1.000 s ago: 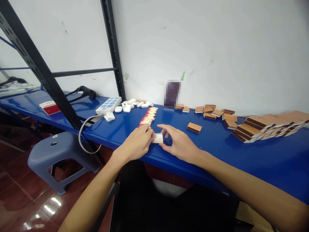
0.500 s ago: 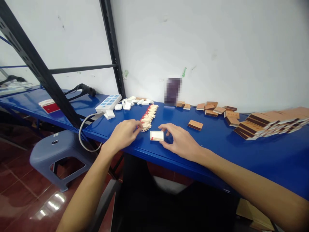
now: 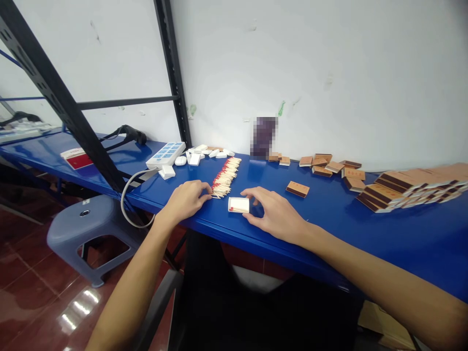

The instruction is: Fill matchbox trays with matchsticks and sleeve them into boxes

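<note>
A small white matchbox tray (image 3: 239, 201) lies on the blue table, open side up, with a few red-headed matches along its near side. My right hand (image 3: 272, 212) grips the tray's right end between thumb and fingers. Left of the tray, a long row of loose matches (image 3: 226, 176) runs back toward the wall, red heads to the left. At the near end of this row my left hand (image 3: 188, 200) has its thumb and fingertips pinched on a match; how many it holds is hard to see.
Right of the tray lies a single brown matchbox (image 3: 297, 188). Farther right are scattered matchboxes (image 3: 321, 163) and a large stack of matchboxes (image 3: 413, 187). White empty trays (image 3: 195, 158), a white power strip (image 3: 166, 155) and its cable sit back left. A metal post (image 3: 69, 102) rises at left.
My left fingertips have drawn slightly back and left, at the near end of the match row. My right hand stays at the tray. The view has shifted slightly.
</note>
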The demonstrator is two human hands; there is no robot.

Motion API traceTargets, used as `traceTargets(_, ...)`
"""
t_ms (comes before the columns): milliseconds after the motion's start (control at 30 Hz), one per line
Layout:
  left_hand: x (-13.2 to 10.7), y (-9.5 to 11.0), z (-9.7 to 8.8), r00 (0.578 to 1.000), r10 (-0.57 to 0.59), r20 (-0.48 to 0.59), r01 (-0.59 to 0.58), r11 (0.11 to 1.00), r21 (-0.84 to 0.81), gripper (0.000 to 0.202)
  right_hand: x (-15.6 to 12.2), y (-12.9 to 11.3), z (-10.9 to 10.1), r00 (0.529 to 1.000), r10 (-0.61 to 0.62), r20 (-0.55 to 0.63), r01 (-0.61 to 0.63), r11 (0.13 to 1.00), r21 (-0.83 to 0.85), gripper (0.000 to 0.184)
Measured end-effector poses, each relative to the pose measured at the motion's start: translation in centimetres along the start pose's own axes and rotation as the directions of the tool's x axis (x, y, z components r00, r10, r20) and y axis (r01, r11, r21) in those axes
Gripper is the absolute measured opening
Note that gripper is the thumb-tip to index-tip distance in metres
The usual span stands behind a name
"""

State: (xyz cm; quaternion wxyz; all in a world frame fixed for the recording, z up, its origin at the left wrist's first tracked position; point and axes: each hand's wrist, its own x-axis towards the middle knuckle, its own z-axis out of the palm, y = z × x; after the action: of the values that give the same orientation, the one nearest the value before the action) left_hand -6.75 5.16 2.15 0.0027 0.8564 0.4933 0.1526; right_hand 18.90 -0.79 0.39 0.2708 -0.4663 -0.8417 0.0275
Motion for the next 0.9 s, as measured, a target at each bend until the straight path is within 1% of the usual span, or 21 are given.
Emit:
traceTargets(267,0.1,-0.1,0.2,1.0,0.011,0.019,-0.01,0.999,-0.031,0.02,0.0,0.0,0.0,1.0,-0.01,0.001,0.01,1.0,-0.002,0.039)
traceTargets(367,-0.1,-0.1,-0.1,0.997,0.03,0.074,-0.025,0.998,-0.061,0.02,0.0,0.0,0.0,1.0,-0.011,0.005,0.011,1.0,-0.003,0.041)
traceTargets(433,-0.3,-0.1,-0.5,0.991,0.06,0.12,-0.053,0.996,-0.067,0.018,0.0,0.0,0.0,1.0,-0.012,0.008,0.012,1.0,-0.005,0.041)
traceTargets(533,-0.5,0.1,-0.7,0.982,0.114,0.152,-0.107,0.993,-0.056,0.018,0.0,-0.1,0.0,1.0,-0.017,0.01,0.017,1.0,-0.013,0.041)
traceTargets(633,-0.6,0.4,-0.6,0.976,0.148,0.157,-0.138,0.988,-0.069,0.021,0.0,-0.2,0.0,1.0,-0.02,0.01,0.02,1.0,-0.021,0.04)
traceTargets(733,-0.5,0.6,-0.3,0.977,0.144,0.156,-0.129,0.986,-0.102,0.023,0.0,-0.1,0.0,1.0,-0.024,0.011,0.024,0.999,-0.026,0.041)
traceTargets(900,-0.5,0.9,-0.2,0.976,0.154,0.152,-0.134,0.982,-0.13,0.019,-0.1,-0.1,0.0,1.0,-0.023,0.019,0.023,0.999,-0.026,0.041)
